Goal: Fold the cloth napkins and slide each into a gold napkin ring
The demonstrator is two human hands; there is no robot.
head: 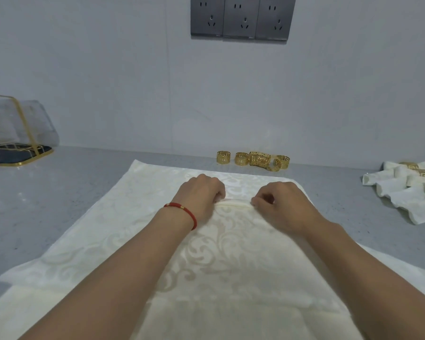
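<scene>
Head view is showing a cream damask napkin (231, 253) lying spread flat on the grey desk (84, 192), with more cream cloth showing beneath its near edge. Both hands are working at the middle of the cloth, close together. The left hand (199, 195), wearing a red cord bracelet (182, 212) at the wrist, is curling its fingers (217, 192) down onto a small raised pleat (233, 203) of fabric. The right hand (280, 202) is pinching the other end of that same pleat between thumb and fingers (257, 198). Behind the napkin, near the wall, loose gold napkin rings (253, 159) are sitting in a row, one tipped on its side against the others. Far right, finished napkins (402, 192) are lying rolled and already threaded through rings. Far left, a gold-framed holder (17, 148) with folded grey cloth is standing on the desk. Three grey wall sockets (242, 18) are showing above.
</scene>
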